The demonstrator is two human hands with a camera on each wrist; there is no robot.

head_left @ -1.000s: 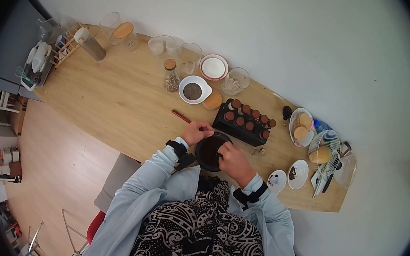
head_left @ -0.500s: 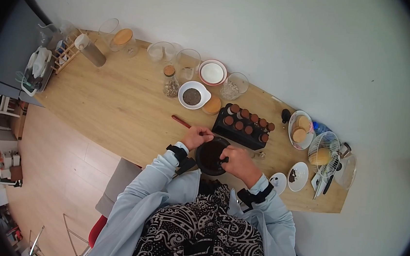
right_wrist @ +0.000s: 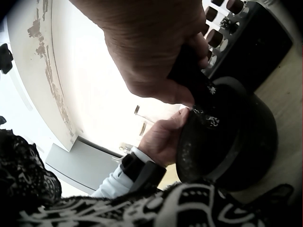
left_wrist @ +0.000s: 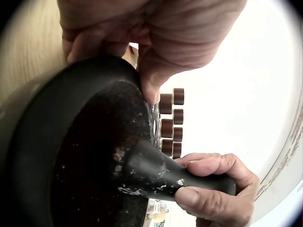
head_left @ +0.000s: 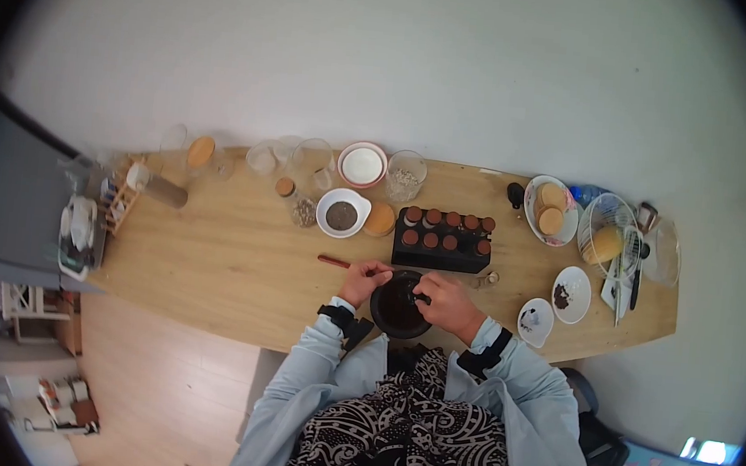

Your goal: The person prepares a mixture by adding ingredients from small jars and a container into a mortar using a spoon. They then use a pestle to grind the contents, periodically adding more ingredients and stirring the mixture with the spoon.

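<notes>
A dark mortar [head_left: 397, 320] stands near the front edge of the wooden table, with dark contents inside. My left hand [head_left: 363, 283] pinches its rim at the left; in the left wrist view that hand [left_wrist: 151, 33] has thumb and fingers on either side of the rim [left_wrist: 109, 68]. My right hand [head_left: 449, 306] grips a black pestle, whose lower end is down in the bowl. The pestle [left_wrist: 156, 175] leans in the left wrist view, dotted with pale residue. In the right wrist view my right hand [right_wrist: 151, 52] is curled round the pestle [right_wrist: 196, 85].
Behind the mortar stands a black rack [head_left: 440, 258] of brown-capped jars. A red-handled tool [head_left: 333, 261] lies to the left. Small white dishes [head_left: 572, 295] are at the right, a spouted white bowl [head_left: 342, 213] and glass jars [head_left: 405, 177] at the back.
The head view has turned and shifted, so the table lies more level. Both hands stay at the mortar, and the right hand with the pestle has moved slightly over the bowl.
</notes>
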